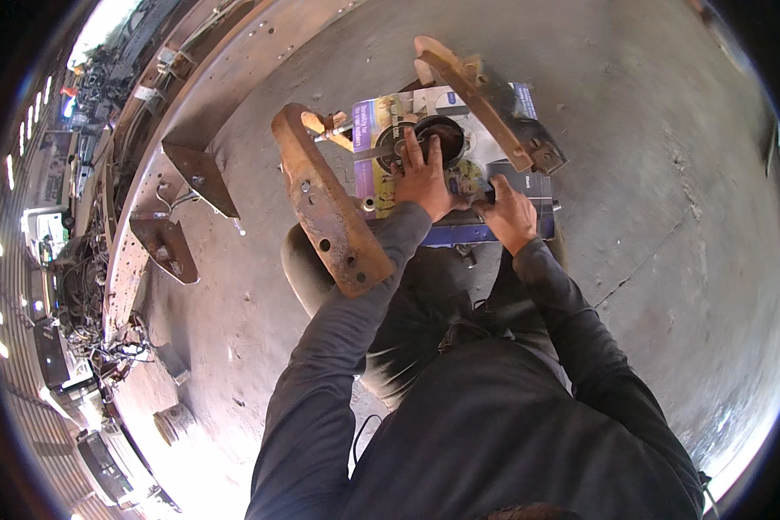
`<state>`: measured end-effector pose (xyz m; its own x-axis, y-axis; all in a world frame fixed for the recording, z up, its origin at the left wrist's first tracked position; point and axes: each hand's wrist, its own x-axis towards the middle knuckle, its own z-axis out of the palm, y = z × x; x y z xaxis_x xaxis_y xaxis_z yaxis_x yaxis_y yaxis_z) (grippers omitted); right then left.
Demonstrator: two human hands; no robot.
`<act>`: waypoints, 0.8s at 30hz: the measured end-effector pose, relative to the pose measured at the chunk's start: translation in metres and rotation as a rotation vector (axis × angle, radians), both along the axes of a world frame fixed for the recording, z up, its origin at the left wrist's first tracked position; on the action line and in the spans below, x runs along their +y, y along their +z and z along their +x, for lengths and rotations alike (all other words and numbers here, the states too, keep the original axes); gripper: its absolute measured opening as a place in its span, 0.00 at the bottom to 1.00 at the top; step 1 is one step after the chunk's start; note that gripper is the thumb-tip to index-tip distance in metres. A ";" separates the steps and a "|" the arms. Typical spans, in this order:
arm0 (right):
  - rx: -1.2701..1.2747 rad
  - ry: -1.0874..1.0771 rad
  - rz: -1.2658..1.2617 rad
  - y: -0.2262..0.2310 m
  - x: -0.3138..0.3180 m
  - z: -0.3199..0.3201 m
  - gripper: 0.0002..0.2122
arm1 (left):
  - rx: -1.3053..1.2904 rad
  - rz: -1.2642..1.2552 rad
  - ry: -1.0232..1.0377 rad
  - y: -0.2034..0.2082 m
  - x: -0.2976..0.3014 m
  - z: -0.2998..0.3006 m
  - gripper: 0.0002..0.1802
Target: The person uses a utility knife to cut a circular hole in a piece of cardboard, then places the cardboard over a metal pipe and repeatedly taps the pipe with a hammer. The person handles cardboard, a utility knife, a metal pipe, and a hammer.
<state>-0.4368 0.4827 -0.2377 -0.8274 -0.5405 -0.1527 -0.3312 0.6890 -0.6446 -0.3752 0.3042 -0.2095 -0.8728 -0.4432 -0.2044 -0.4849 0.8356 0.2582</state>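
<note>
A flat printed cardboard box [485,232] with purple, yellow and blue areas lies low in front of my knees. On it sits an open round dark tin [453,139], brown-black inside, with a round dark lid-like disc [388,157] at its left. My left hand [423,184] lies over these two, index and middle fingers stretched forward across the tin's near left side. To its right, my right hand [511,217] is closed at the box's near right part, thumb raised. A dark piece [503,171] shows by that thumb; what the fingers hold is hidden.
A rusty bracket with holes [334,208] stands left of the box, above my left forearm's line. Another rusty, partly black bracket [485,100] extends over the box's far right. A long drilled steel rail [147,186] with brown plates [201,178] runs along the left over the grey concrete floor [650,156].
</note>
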 end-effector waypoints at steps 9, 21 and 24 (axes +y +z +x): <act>-0.327 -0.478 -0.577 -0.042 0.132 -0.030 0.16 | 0.029 0.089 -0.082 -0.012 0.009 0.019 0.68; -0.131 -0.633 0.293 -0.269 0.279 0.009 0.17 | -0.086 -0.100 -0.122 0.002 0.021 -0.004 0.64; 0.055 -0.668 0.337 -0.248 0.274 0.008 0.17 | -0.060 -0.071 -0.126 -0.005 0.025 -0.009 0.62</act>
<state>-0.4290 0.7562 -0.4856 -0.9743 0.1477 -0.1700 0.2007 0.9120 -0.3578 -0.3846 0.3289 -0.2145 -0.9095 -0.3462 -0.2299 -0.3878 0.9059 0.1699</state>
